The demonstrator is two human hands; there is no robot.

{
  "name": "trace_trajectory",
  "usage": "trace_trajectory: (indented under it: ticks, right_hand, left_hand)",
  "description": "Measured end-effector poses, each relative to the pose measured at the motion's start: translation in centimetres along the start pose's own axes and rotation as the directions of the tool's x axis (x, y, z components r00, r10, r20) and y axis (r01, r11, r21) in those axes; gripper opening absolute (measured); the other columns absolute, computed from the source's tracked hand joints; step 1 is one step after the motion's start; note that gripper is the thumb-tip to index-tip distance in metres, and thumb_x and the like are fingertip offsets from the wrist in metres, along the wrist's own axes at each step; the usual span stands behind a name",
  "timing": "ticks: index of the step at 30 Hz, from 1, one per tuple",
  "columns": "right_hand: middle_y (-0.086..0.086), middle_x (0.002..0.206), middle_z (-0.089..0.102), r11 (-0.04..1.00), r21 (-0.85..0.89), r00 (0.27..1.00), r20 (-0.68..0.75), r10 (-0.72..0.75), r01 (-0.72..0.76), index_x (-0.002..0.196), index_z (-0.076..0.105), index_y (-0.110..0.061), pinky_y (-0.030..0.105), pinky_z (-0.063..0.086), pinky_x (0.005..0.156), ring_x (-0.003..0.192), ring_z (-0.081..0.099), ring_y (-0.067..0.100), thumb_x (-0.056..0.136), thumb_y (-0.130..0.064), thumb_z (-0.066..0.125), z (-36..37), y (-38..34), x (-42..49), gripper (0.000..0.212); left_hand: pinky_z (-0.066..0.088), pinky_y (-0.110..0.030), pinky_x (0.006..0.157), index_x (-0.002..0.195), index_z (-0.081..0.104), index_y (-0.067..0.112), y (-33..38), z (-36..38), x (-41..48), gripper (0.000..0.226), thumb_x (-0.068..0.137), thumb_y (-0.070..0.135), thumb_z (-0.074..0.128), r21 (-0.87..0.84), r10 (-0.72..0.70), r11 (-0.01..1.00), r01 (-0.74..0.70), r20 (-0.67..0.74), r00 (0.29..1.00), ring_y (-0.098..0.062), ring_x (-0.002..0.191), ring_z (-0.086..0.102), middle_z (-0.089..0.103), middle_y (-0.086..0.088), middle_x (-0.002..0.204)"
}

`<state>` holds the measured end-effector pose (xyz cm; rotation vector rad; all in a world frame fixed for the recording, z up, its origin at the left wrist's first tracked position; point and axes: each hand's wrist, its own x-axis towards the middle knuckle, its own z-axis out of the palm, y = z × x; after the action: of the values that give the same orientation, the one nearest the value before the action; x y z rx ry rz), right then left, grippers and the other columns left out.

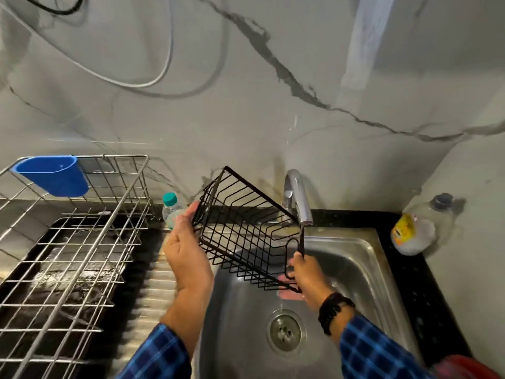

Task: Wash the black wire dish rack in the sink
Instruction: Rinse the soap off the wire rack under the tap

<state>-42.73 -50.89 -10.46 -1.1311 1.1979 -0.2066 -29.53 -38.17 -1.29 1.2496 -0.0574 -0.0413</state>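
The black wire dish rack point(243, 228) hangs tilted over the steel sink point(352, 272), its open side turned up and to the left. My left hand point(185, 253) grips its left end. My right hand point(307, 274) holds the lower right corner by the looped wire handle. The chrome tap point(296, 199) stands right behind the rack, its spout just above the rack's right end. Whether water runs from it I cannot tell. The sink's drain point(285, 330) lies below my right wrist.
A large silver wire rack point(82, 255) with a blue plastic cup point(54, 175) hooked on it stands on a black tray at the left. A small bottle with a teal cap point(170, 205) stands behind my left hand. A clear jug point(418, 228) sits on the black counter at the right.
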Motion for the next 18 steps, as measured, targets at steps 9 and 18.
trace_trajectory:
  ticks: [9, 18]
  right_hand:
    - [0.004, 0.085, 0.067, 0.949, -0.28, 0.943, -0.251, -0.218, 0.145, 0.086, 0.069, -0.013, 0.027, 0.047, 0.056, 0.069, 0.06, 0.017, 0.104, -0.037, 0.045, -6.5, -0.3, -0.5, 0.037]
    - [0.014, 0.108, 0.075, 0.855, 0.468, 0.966, -0.227, -0.125, 0.221, 0.115, 0.07, -0.007, 0.037, 0.054, 0.08, 0.093, 0.071, 0.029, 0.089, -0.048, 0.058, -11.6, -1.2, -2.2, 0.05]
  left_hand:
    - [0.035, -0.021, 0.05, 0.102, 0.072, 0.005, -2.6, 0.8, -0.7, 0.046, 0.108, 0.036, 0.039, 0.428, 0.076, 0.885, -0.182, 0.252, 0.965, -0.003, 0.05, 0.035, 0.038, 0.008, 0.06]
    - [0.039, -0.027, 0.057, 0.056, 0.057, 0.023, -4.0, 2.5, -1.8, 0.055, 0.108, 0.033, 0.04, 0.724, -0.155, 0.621, -0.3, 0.489, 0.859, -0.01, 0.057, 0.055, 0.057, 0.007, 0.057]
